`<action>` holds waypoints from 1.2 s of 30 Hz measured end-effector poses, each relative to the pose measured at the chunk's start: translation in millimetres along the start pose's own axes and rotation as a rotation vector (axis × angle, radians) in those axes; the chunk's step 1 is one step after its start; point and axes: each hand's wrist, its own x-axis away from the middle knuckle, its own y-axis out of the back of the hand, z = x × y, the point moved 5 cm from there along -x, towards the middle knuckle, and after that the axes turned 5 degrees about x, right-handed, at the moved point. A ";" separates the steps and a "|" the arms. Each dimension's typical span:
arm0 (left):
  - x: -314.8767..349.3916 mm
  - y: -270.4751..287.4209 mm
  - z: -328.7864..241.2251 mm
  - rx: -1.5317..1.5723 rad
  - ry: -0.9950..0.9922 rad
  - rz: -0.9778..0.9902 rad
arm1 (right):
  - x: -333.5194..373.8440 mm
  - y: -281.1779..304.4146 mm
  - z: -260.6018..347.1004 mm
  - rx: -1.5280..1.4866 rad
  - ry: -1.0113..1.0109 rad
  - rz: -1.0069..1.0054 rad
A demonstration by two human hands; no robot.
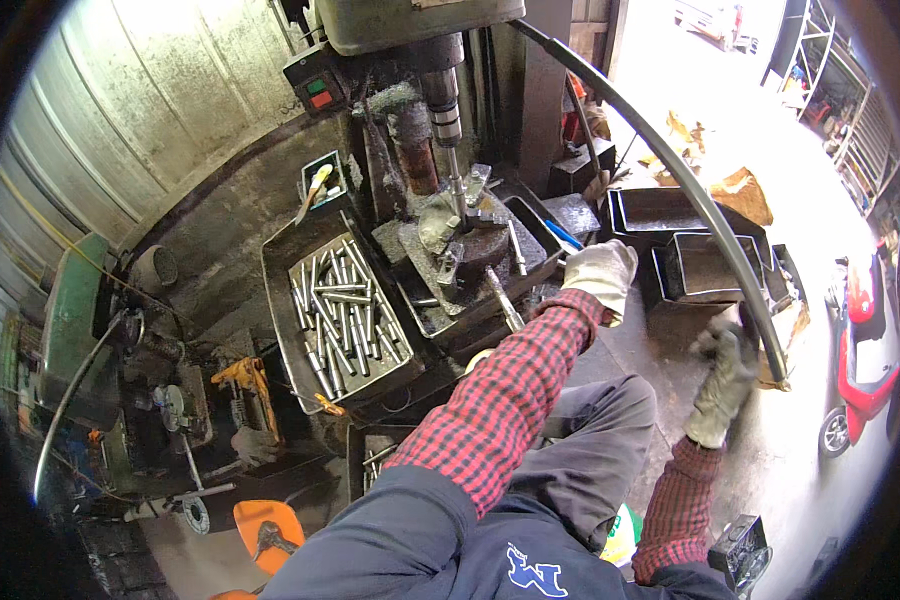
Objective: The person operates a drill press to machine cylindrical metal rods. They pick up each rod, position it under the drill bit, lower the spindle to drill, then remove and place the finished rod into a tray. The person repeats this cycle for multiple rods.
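My left hand (602, 275), in a pale work glove, is closed beside the drill press table. A slim blue thing (563, 235) reaches up to its fingers; whether it is gripped I cannot make out. Left of that hand, the drill chuck (446, 118) holds a long tool (456, 180) pointing down into a metal fixture (470, 245). A metal rod (516, 248) and another rod (504, 300) stick out near the fixture. My right hand (722, 378), in a dirty grey glove, is smeared by motion beside the low end of a long dark lever (705, 205).
A tray (278, 330) heaped with metal rods stands left of the press. A small box with a brush (313, 190) sits behind it. Dark bins (660, 222) stand at right. A switch box (315, 88), an orange seat (267, 530) and a red scooter (863, 370) also show.
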 end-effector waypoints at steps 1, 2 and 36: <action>-0.9 -1.7 -0.6 -0.032 -0.024 0.009 | -2.9 -19.1 -6.2 -0.044 0.035 0.076; -2.9 -7.9 -1.8 -0.064 -0.047 0.082 | -8.4 -43.1 -2.7 -0.140 0.122 0.273; -5.1 -75.4 45.2 0.022 -0.036 -0.054 | -80.6 -237.4 -61.3 0.810 0.035 0.731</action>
